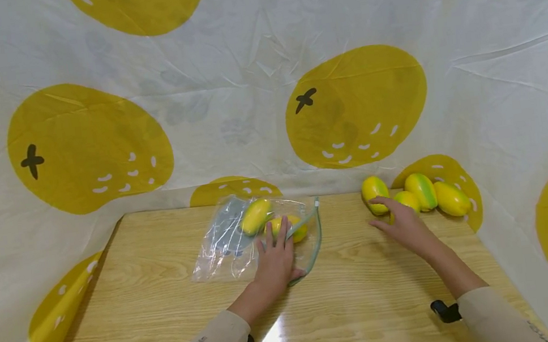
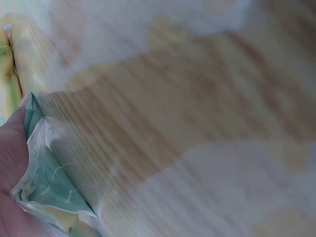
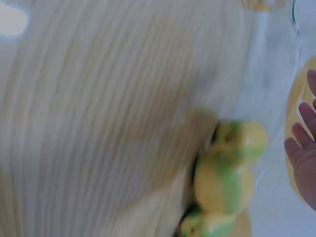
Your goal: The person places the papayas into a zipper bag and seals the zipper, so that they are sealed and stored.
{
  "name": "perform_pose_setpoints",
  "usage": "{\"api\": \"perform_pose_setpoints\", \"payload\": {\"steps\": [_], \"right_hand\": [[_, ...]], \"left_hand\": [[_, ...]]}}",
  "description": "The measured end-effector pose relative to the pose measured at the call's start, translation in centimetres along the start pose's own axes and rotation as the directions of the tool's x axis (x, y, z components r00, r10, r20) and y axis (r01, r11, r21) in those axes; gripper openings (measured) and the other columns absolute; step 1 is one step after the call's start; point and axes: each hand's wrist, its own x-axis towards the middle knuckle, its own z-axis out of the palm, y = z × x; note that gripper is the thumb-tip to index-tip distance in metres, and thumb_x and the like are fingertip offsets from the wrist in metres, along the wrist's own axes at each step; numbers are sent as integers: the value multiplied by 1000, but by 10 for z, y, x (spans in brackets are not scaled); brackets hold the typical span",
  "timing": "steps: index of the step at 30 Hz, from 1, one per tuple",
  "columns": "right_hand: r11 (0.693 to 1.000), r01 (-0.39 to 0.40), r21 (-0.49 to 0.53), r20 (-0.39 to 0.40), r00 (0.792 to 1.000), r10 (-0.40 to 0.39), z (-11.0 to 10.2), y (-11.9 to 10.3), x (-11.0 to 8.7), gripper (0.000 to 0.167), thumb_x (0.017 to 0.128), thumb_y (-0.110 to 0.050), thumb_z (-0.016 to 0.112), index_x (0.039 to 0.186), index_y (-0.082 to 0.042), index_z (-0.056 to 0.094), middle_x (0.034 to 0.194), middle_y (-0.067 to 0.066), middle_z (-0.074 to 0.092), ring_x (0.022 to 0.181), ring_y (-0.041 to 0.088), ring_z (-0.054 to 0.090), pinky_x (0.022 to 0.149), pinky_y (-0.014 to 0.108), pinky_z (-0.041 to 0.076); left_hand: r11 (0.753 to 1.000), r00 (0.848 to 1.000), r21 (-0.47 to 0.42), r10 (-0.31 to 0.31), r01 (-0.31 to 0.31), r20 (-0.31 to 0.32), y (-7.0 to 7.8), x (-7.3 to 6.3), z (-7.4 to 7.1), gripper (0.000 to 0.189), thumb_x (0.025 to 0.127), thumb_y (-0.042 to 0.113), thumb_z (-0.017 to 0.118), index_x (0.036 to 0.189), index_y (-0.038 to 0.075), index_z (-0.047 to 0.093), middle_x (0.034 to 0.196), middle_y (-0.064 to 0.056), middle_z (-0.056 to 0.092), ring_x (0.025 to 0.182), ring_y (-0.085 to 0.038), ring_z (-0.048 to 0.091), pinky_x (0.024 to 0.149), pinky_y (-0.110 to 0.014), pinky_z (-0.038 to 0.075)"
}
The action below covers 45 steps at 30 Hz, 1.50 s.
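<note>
A clear zip bag point(image 1: 213, 264) with a green strip along its mouth lies flat on the table. Inside it are two yellow mangoes, one point(image 1: 256, 217) near the back edge and one point(image 1: 299, 233) partly behind fingers. My left hand point(image 1: 274, 265) rests on the bag at its mouth, fingers straight and spread, thumb by the green strip point(image 2: 32, 116). Over at the right, my right hand point(image 1: 406, 226) reaches to a group of several yellow-green mangoes point(image 1: 420, 193). Its thumb and fingers are apart beside the leftmost mango point(image 1: 373, 187); whether they touch it I cannot tell.
The wooden table point(image 1: 169, 321) ends at the back against a white cloth point(image 1: 227, 125) printed with large yellow fruits. That cloth also rises on both sides. Another mango point(image 1: 452, 199) lies at the group's right end, near the table's right edge.
</note>
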Motion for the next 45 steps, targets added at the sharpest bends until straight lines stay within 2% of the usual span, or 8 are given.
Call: {"api": "perform_pose_setpoints", "payload": {"steps": [5, 12, 19, 25, 33, 37, 41, 45], "right_hand": [[995, 59, -79, -17, 998, -60, -25, 26, -1, 62, 88, -8, 81, 142, 6, 53, 146, 31, 52, 136, 54, 44, 107, 69, 37], [988, 68, -136, 87, 995, -57, -46, 58, 2, 70, 90, -13, 80, 147, 7, 46, 151, 34, 44, 136, 57, 41, 103, 71, 37], [986, 60, -158, 101, 994, -44, -52, 74, 7, 63, 97, -17, 72, 148, 8, 45, 151, 36, 43, 136, 58, 42, 104, 72, 37], [987, 56, -148, 121, 992, -38, -51, 79, 7, 63, 99, -20, 71, 148, 8, 45, 151, 37, 43, 135, 59, 41, 105, 72, 36], [988, 42, -150, 188, 982, -14, -45, 82, 7, 64, 100, -25, 69, 148, 9, 45, 152, 38, 41, 138, 59, 38, 108, 72, 33], [982, 76, -175, 160, 986, -48, -44, 83, 5, 64, 95, -25, 75, 143, 10, 52, 148, 39, 44, 134, 61, 41, 105, 73, 36], [969, 137, -207, 101, 988, -118, -41, 87, 0, 69, 80, -24, 88, 136, 7, 61, 139, 38, 52, 125, 59, 47, 98, 73, 39], [953, 180, -244, 76, 983, -166, -39, 90, -3, 76, 67, -24, 96, 131, 4, 65, 129, 34, 57, 115, 55, 51, 92, 70, 40]], "left_hand": [[1000, 1000, 1, 3, -3, -5, 1, 1, 0, 129, 71, 74, 76, 164, 3, 22, 174, -14, 11, 154, -49, 25, 104, -68, 47], [1000, 999, 31, 7, -6, -42, 0, -1, -1, 123, 68, 75, 77, 160, 4, 34, 173, -14, 17, 152, -49, 30, 102, -66, 49], [1000, 999, 29, 2, -1, -41, -2, 0, -1, 126, 68, 75, 77, 161, 4, 31, 173, -14, 15, 152, -49, 29, 102, -66, 49], [1000, 1000, 16, 0, 1, -21, -1, 0, -2, 127, 70, 74, 76, 162, 3, 27, 174, -14, 13, 153, -49, 28, 103, -67, 48], [1000, 1000, 9, -6, 6, -13, -1, 1, 0, 126, 70, 74, 76, 163, 3, 26, 174, -15, 13, 153, -50, 26, 104, -66, 48], [1000, 1000, 16, -7, 8, -16, -1, 2, 0, 127, 70, 74, 76, 163, 3, 25, 174, -14, 13, 153, -50, 27, 104, -66, 48], [1000, 1000, 18, -8, 8, -8, -2, 2, 0, 129, 70, 74, 75, 164, 3, 22, 174, -14, 12, 153, -49, 27, 104, -66, 48], [1000, 1000, 18, -8, 8, -9, -2, 2, 1, 129, 71, 73, 75, 164, 2, 20, 174, -14, 9, 153, -49, 27, 104, -66, 48]]}}
